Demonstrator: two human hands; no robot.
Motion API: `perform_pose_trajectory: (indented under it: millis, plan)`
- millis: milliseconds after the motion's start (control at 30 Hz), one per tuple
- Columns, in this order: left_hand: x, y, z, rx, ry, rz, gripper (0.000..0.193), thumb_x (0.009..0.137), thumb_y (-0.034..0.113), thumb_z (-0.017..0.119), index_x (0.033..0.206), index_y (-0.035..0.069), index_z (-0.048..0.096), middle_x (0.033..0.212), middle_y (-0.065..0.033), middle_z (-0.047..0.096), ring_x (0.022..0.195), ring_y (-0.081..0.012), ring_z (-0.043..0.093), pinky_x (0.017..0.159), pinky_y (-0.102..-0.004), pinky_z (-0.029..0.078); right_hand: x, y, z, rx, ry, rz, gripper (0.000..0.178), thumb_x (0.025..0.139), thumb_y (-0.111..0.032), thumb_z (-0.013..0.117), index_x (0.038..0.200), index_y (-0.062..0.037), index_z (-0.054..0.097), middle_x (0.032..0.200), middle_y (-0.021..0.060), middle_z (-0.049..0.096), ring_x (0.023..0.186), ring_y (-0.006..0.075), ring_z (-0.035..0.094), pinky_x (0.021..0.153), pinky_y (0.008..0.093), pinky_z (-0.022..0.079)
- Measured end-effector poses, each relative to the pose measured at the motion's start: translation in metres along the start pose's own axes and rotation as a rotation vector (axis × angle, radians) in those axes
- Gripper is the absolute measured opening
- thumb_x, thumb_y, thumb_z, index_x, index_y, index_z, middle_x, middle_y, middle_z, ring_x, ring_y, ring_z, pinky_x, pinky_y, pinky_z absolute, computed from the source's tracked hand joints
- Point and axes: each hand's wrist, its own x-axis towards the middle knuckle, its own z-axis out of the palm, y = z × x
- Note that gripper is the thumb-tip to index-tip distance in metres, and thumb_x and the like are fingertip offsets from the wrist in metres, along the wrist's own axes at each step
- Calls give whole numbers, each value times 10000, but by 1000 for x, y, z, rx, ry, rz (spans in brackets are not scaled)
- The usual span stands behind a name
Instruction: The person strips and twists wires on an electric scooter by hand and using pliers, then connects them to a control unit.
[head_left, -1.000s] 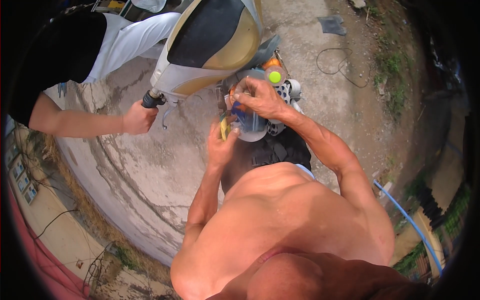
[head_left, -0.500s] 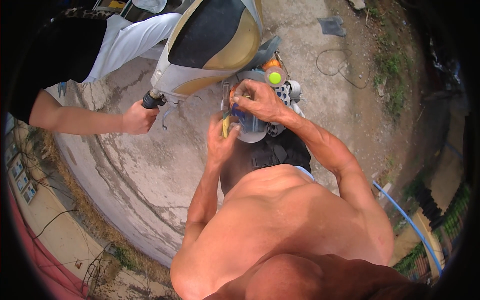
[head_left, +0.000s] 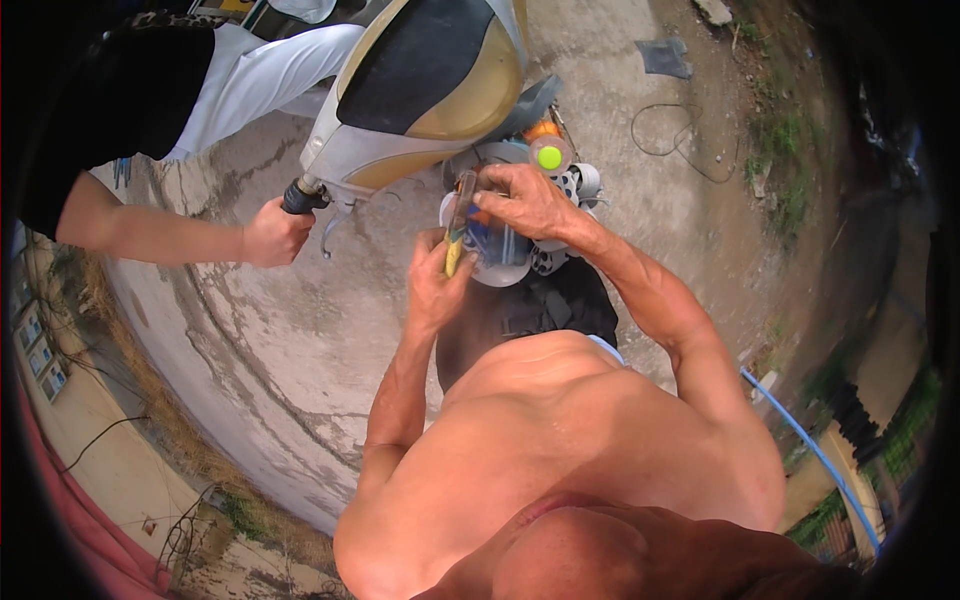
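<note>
My left hand (head_left: 436, 280) is closed round a slim tool with a yellow handle (head_left: 454, 256). Its long greyish upper part (head_left: 466, 190) points away from me; the exact kind is unclear. Just right of that end is my right hand (head_left: 528, 204), its fingers curled and pinched together. Whatever they hold, if anything, is too small to make out. Below both hands sits a whitish round tub (head_left: 503, 272) with blue and dark items in it, partly covered by my fingers. Beside it stand a clear container with a bright yellow-green disc (head_left: 550, 157) and a white roll (head_left: 588, 180).
At the upper left, another person's hand (head_left: 277, 233) grips the handlebar of a scooter with a white, gold and black front (head_left: 420, 80). A thin wire loop (head_left: 668, 130) and a dark flat scrap (head_left: 664, 57) lie on the concrete. A blue hose (head_left: 812, 440) runs at the right.
The yellow-handled tool's upper part now shows more clearly between my hands. My right hand has shifted slightly right. The other person's hand stays on the handlebar.
</note>
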Motion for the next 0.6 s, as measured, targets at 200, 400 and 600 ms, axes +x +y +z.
perform_pose_trajectory:
  millis: [200,400,600]
  plan:
    - [-2,0,-3,35,-18,-12,226,886,85,778,1070,-30,715,1141,-155,634,980,-300,651,856,-384,529,3,1,0,-50,55,-54,279,883,-232,668,909,45,689,741,141,677,703,233,658,672,394,510]
    - [-3,-2,-5,-14,-41,-13,249,882,100,770,1099,-10,716,1156,-179,630,1017,-349,657,887,-403,536,-1,-14,-3,-25,-3,60,260,925,-190,654,978,56,722,806,97,743,723,119,681,683,307,549]
    - [-3,-6,-8,29,-32,8,307,866,99,775,1150,6,706,1168,-198,629,1026,-403,651,874,-451,544,-5,-20,0,-23,15,59,284,929,-206,653,1005,60,716,793,100,730,709,132,680,676,320,549]
